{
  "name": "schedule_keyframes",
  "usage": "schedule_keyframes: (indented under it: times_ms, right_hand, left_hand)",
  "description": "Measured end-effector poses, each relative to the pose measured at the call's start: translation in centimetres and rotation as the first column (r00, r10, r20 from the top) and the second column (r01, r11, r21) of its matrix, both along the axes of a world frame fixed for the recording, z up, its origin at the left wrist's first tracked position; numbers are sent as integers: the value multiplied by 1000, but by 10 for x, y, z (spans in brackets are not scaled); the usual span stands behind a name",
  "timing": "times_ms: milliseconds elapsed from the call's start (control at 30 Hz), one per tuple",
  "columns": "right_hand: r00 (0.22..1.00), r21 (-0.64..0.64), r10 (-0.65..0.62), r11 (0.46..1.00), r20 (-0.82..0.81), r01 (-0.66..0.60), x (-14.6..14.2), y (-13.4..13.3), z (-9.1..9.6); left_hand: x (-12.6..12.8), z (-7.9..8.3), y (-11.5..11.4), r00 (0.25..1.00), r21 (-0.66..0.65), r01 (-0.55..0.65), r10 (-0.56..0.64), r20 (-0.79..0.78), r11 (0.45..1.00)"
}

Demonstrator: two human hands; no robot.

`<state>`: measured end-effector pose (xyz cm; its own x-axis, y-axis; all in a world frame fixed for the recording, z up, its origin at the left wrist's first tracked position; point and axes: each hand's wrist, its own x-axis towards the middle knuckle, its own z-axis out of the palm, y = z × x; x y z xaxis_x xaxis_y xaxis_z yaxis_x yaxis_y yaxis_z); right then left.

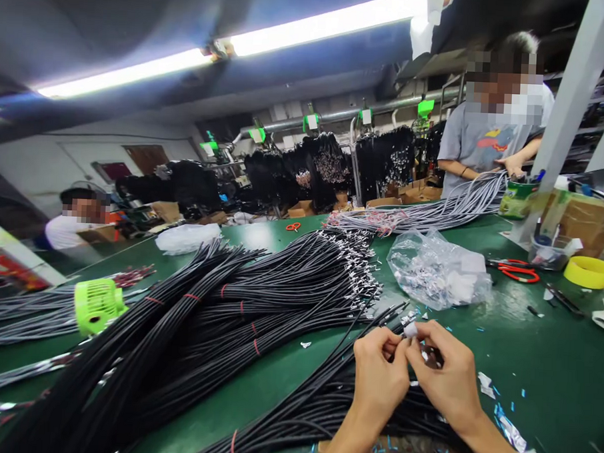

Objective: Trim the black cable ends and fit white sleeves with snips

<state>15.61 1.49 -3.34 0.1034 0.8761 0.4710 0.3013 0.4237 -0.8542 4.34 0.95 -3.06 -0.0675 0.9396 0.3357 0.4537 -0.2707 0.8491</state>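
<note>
My left hand (378,377) and my right hand (445,376) meet low in the middle of the view, fingers pinched together around a small white connector piece (410,330) at the end of a black cable. Both hands hover over a bundle of black cables (294,413) running left under my wrists. A large heap of black cables (238,304) with red ties and metal-tipped ends lies just left of my hands on the green table (541,357).
A clear plastic bag of small white parts (437,269) lies behind my hands. Red scissors (517,269), a yellow tape roll (590,271) and a green fan (97,306) sit on the table. Grey cables (432,215) stretch toward a person (491,128) standing at the far right; another person sits far left.
</note>
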Motion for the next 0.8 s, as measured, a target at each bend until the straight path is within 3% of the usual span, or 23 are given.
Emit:
schedule_keyframes:
  times_ms: [133, 233, 300, 400, 500, 567, 800]
  right_hand:
    - [998, -85, 38, 996, -45, -41, 1, 3, 1]
    - [992, -167, 45, 984, -121, -65, 7, 12, 5]
    - [981, -212, 58, 972, -185, -97, 13, 19, 6]
    - [958, -260, 102, 950, -266, -173, 22, 26, 6]
    - [944, -293, 150, 926, -293, -238, 26, 31, 3]
    - [948, -302, 166, 920, -270, -248, 27, 33, 3]
    - [982, -173, 92, 977, -162, -120, 24, 16, 13]
  left_hand:
    - [-6, -2, 1, 941, 185, 34, 31, -336, 982]
    - [-11, -4, 5, 908, 204, 136, -40, -416, 970]
    - [-13, -2, 7, 938, 182, 188, -121, -325, 965]
    - [-16, 4, 9, 969, 117, 248, -245, -35, 962]
    - [-20, 12, 9, 901, 47, 340, -339, 270, 939]
    - [-23, 15, 11, 852, 0, 365, -334, 402, 931]
    - [-19, 11, 14, 845, -92, 364, -287, 451, 927]
